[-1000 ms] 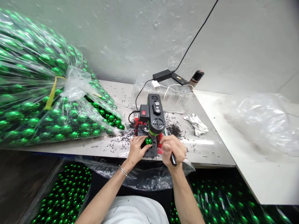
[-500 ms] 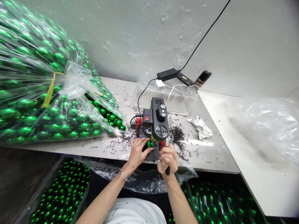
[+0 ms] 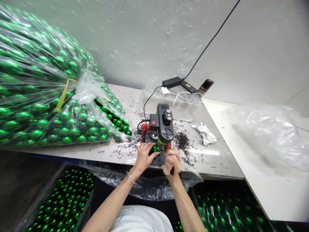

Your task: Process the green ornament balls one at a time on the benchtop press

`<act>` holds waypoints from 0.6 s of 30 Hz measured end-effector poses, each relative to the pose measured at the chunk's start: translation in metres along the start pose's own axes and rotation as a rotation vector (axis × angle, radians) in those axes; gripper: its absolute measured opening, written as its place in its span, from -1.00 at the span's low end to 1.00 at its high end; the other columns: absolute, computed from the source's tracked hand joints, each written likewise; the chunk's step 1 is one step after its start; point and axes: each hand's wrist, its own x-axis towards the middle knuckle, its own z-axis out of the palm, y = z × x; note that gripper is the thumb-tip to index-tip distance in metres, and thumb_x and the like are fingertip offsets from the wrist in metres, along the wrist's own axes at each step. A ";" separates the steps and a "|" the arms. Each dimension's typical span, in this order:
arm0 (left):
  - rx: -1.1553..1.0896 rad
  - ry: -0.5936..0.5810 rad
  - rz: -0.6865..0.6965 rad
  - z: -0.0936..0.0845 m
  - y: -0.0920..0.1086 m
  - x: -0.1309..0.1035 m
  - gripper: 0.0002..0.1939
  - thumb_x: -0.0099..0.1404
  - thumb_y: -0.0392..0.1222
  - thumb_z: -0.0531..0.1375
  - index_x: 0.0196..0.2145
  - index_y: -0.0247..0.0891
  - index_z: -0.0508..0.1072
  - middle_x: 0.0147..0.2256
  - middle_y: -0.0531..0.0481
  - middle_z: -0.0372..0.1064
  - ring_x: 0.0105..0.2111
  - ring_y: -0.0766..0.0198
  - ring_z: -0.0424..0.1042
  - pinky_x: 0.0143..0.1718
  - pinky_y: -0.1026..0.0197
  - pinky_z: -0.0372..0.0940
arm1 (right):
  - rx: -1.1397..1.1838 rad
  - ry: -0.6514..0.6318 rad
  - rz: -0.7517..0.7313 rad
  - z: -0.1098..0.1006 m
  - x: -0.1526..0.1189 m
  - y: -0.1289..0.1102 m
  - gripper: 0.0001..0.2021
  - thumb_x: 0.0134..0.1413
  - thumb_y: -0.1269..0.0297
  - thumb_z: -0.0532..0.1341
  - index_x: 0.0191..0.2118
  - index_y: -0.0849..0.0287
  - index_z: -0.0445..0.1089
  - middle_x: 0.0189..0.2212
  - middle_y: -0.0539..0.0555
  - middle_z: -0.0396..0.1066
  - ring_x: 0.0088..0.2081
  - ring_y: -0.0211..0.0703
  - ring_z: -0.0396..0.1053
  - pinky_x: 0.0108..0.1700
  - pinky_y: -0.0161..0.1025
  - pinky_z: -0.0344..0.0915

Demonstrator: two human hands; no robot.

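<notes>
A black machine [image 3: 165,124] with a red switch stands on the worktable [image 3: 217,158]. Under its head sits a shiny green ball [image 3: 156,148], pinched between the thumb and fingers of my left hand [image 3: 145,156]. My right hand [image 3: 173,162] is wrapped round the machine's black-ended lever [image 3: 172,170], to the right of the ball. Red pieces [image 3: 145,127] show beside the machine's base. Small black scraps [image 3: 182,140] lie scattered and heaped around it.
A big clear bag [image 3: 48,96] of green balls fills the left. Behind the machine are a plastic tray [image 3: 185,108], a power adapter [image 3: 172,82] and a bottle [image 3: 206,86]. White gloves [image 3: 205,132] lie right; more green balls [image 3: 62,199] are below the table.
The whole view has shifted slightly. Both hands keep their places at the ball and the lever, with no clear movement of the machine.
</notes>
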 end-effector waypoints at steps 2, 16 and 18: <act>-0.009 0.001 -0.020 0.000 0.002 0.002 -0.70 0.25 -0.11 0.34 -0.07 -0.19 0.55 -0.07 -0.18 0.54 -0.03 -0.02 0.45 0.10 -0.13 0.22 | 0.011 0.005 0.062 -0.006 0.017 -0.011 -0.67 0.34 0.37 -0.06 -0.50 0.11 0.16 -0.51 -0.03 0.25 -0.47 -0.26 0.27 -0.35 -0.20 0.25; 0.003 0.048 0.182 -0.043 -0.002 -0.069 -0.57 0.37 0.01 0.22 0.11 -0.21 0.45 -0.03 -0.22 0.50 -0.02 0.02 0.50 0.01 -0.03 0.45 | 0.112 0.022 0.335 -0.012 0.054 -0.036 -0.64 0.33 0.36 0.04 -0.55 0.13 0.19 -0.55 -0.04 0.24 -0.48 -0.27 0.25 -0.41 -0.24 0.15; 0.093 0.164 0.133 -0.060 -0.006 -0.032 -0.70 0.44 -0.10 0.13 0.05 -0.19 0.48 -0.06 -0.20 0.50 0.00 0.03 0.48 0.08 -0.05 0.38 | 0.111 0.025 0.332 -0.012 0.051 -0.034 -0.64 0.33 0.35 0.04 -0.55 0.13 0.19 -0.55 -0.03 0.25 -0.47 -0.25 0.27 -0.41 -0.23 0.15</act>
